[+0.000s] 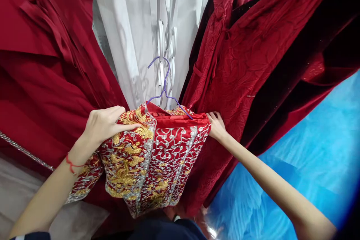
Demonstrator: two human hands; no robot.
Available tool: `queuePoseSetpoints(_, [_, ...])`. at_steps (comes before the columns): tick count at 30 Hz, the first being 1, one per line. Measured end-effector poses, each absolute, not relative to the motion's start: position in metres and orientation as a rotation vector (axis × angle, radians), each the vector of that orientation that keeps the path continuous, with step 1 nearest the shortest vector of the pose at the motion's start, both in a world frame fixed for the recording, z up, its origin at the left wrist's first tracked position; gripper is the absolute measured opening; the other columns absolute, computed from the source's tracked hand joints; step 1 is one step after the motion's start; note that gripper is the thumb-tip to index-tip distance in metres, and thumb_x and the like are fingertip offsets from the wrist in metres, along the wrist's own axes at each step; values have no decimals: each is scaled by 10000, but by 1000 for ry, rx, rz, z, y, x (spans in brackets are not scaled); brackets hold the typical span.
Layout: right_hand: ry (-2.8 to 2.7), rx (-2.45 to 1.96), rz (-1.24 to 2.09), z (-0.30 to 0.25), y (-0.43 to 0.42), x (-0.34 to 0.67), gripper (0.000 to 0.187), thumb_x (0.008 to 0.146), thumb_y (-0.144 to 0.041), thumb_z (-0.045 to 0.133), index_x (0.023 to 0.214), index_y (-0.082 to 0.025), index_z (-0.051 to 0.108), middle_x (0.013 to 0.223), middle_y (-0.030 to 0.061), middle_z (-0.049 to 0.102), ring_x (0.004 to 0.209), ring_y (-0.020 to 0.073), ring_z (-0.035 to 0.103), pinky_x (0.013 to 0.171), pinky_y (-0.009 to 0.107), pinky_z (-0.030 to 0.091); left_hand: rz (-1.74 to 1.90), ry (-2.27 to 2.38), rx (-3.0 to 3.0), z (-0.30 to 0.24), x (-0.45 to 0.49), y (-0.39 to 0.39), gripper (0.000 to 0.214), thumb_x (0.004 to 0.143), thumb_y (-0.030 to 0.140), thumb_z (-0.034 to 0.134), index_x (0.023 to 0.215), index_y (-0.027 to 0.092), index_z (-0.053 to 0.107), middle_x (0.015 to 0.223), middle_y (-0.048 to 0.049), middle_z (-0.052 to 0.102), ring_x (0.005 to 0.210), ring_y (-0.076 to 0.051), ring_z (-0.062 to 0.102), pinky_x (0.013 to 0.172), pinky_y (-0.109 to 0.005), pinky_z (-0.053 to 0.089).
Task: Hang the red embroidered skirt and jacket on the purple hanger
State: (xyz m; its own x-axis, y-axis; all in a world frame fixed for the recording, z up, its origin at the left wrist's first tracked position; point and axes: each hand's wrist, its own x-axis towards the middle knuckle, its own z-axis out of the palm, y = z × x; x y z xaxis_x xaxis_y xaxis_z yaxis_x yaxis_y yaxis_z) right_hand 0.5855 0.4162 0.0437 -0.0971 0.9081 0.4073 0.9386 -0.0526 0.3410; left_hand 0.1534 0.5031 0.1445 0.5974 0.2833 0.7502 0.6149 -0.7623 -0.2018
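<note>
The embroidered jacket [157, 153], red with gold and silver thread, is being held up on a purple hanger [164, 92] at the middle of the view, in the gap between hanging clothes. Its left shoulder is being gripped by the left hand [104, 125]: the thumb is being laid across the gold embroidery and the fingers are being tucked behind the cloth. The right hand [216, 125] is being pressed against the jacket's right shoulder edge. Its fingertips are being hidden by fabric, so whether it is closed on the cloth cannot be told. The hands are being held well apart, one at each shoulder.

Whether the hanger's hook is caught on anything cannot be made out against the white drapery [132, 37]. A red satin robe [42, 63] on the left and a crinkled red coat [239, 63] on the right are being cut off by the frame edges. A blue sheet [309, 150] is being partly covered by the coat.
</note>
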Motion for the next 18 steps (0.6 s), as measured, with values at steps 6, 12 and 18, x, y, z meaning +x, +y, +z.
queuePoseSetpoints(6, [-1725, -2113, -518, 70, 404, 576, 289, 921, -193, 446, 1105, -107, 652, 949, 142, 665, 751, 222, 615, 678, 298, 440, -1036, -717, -2447, 134, 157, 513, 557, 790, 661, 661, 617, 204, 394, 568, 48, 397, 507, -94, 395, 503, -271, 262])
queuePoseSetpoints(12, [-1807, -1799, -504, 82, 390, 604, 311, 883, -119, 420, 1137, -145, 598, 1040, 141, 653, 816, 223, 655, 721, 326, 519, -1073, -735, -2450, 127, 156, 520, 549, 780, 630, 691, 602, 204, 395, 560, 51, 388, 489, -91, 392, 500, -275, 275])
queuePoseSetpoints(18, [-1528, -1327, -493, 102, 365, 621, 102, 901, -236, 550, 953, -213, 635, 921, 63, 708, 739, 173, 665, 586, 266, 504, -1048, -746, -2453, 129, 154, 523, 544, 773, 628, 698, 597, 219, 385, 563, 43, 386, 490, -107, 395, 507, -297, 269])
